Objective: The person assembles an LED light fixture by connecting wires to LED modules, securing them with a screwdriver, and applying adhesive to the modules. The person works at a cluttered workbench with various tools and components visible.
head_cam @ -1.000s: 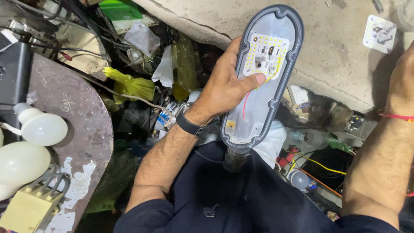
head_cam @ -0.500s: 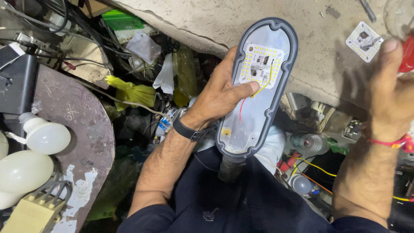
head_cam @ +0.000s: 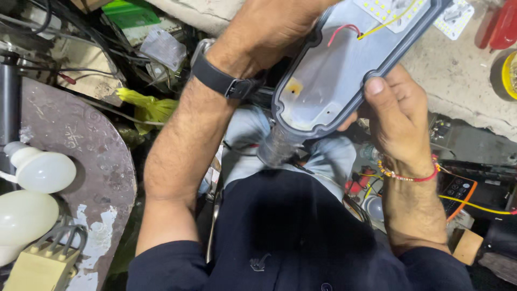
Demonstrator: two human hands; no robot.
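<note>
Since 1 second ago, your right hand (head_cam: 401, 116) has come off the concrete worktop (head_cam: 458, 75); fingers now clasp the grey oval LED lamp housing (head_cam: 344, 70) beside your left hand (head_cam: 269, 27), over your lap. Next, steady it for inspection.

The lamp housing (head_cam: 344, 75), earlier held by the left hand (head_cam: 269, 27) alone, is now gripped by the right hand (head_cam: 398, 118) too, and has been brought closer.
</note>
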